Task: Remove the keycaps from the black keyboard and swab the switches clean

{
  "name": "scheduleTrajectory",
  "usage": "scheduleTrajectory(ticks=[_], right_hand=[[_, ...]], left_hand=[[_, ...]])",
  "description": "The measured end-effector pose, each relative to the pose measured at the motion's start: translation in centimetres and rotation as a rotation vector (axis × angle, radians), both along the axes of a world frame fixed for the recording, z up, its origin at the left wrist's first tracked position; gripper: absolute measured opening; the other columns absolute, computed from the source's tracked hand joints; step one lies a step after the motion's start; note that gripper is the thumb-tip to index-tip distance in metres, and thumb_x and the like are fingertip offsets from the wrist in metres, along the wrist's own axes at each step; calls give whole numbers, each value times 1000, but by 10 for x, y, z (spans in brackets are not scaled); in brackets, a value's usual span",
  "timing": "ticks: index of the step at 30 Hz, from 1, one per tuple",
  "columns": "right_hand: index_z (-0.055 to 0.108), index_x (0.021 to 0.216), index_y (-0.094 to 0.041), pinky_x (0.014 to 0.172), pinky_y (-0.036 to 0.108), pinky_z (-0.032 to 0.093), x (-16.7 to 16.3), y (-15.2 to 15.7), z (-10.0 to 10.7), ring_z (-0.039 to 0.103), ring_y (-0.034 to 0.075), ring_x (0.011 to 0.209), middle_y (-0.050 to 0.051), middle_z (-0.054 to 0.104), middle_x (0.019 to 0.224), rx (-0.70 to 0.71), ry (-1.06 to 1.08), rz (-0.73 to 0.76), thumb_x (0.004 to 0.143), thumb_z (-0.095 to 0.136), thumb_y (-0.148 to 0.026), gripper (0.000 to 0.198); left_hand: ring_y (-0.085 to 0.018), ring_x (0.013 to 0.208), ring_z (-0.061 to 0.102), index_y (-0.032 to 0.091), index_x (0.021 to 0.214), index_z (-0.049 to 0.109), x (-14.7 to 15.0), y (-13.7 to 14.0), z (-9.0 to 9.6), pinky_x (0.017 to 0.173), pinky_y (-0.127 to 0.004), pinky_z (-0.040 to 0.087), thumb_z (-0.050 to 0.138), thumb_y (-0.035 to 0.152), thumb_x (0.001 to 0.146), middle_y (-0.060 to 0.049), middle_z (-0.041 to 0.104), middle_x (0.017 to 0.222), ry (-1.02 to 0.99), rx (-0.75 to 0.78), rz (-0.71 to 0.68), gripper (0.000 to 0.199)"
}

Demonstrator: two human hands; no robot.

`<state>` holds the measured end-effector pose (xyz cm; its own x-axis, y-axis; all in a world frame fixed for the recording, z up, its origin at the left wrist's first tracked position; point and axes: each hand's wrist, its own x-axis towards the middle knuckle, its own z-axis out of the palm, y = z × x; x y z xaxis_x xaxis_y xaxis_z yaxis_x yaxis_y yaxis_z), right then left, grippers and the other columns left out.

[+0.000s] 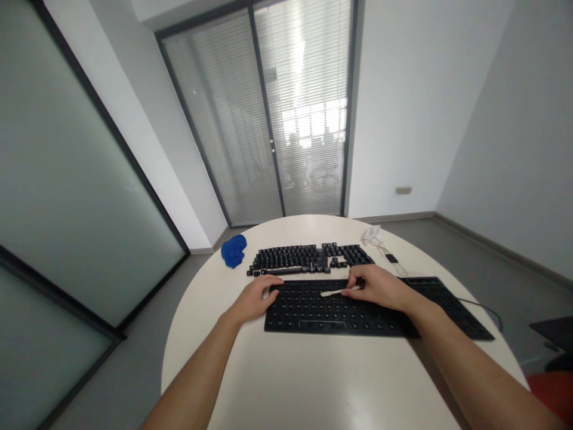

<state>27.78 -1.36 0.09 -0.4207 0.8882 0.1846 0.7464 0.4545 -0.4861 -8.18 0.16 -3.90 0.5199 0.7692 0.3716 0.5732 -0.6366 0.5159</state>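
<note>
A black keyboard [308, 309] with its keycaps off lies flat across the table in front of me. My left hand [256, 297] grips its upper left corner, the thumb on the left edge and the fingers at the far edge. Pinched in my right hand [369, 285] is a slim off-white stick [332, 293]. Its tip points left and sits over the middle rows of bare key positions; whether it touches them I cannot tell. Just beyond the keyboard, the loose black keycaps [289, 257] are laid out in rows, with a long spacebar [284, 271] at the near side.
A blue cloth [233, 250] lies at the table's far left. At the far right are a crumpled white item [371, 235] and a small black piece [391, 258] with thin cords. A cable [486, 307] runs off the right side of the round white table [286, 376].
</note>
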Motion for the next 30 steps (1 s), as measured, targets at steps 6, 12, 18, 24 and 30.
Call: scheduleTrajectory(ticks=[6, 12, 18, 24, 30], right_hand=[[68, 69, -21, 60, 28, 40, 5, 4, -5, 62, 19, 66, 1, 71, 72, -21, 14, -8, 78, 70, -49, 29], [68, 68, -21, 61, 29, 40, 8, 4, -5, 62, 20, 68, 2, 71, 72, -15, 6, -20, 77, 71, -50, 30], [66, 67, -21, 60, 28, 38, 8, 3, -2, 62, 19, 66, 1, 70, 70, -15, 0, -27, 76, 71, -51, 32], [66, 65, -20, 59, 28, 38, 9, 4, -2, 60, 19, 65, 1, 69, 68, -43, 5, -46, 76, 71, -53, 35], [66, 65, -20, 58, 28, 38, 15, 7, -5, 59, 18, 64, 2, 69, 67, -66, 1, -59, 74, 71, -55, 36]], left_hand=[[-22, 114, 61, 23, 117, 68, 0, 0, -1, 104, -40, 45, 56, 19, 90, -7, 67, 122, -8, 4, 0, 29], [-23, 114, 61, 23, 117, 68, -1, 1, -2, 104, -41, 45, 56, 19, 90, -8, 67, 122, -8, 8, -5, 29], [-23, 113, 61, 23, 117, 68, -1, 1, -2, 104, -41, 45, 56, 19, 91, -9, 67, 122, -10, 7, -8, 29], [-23, 114, 60, 23, 117, 68, -1, 0, -3, 104, -40, 45, 57, 19, 90, -8, 67, 122, -14, -1, -1, 29], [-22, 115, 61, 23, 117, 68, -1, 1, -3, 105, -40, 45, 57, 18, 90, -7, 67, 122, -11, -1, 1, 30]])
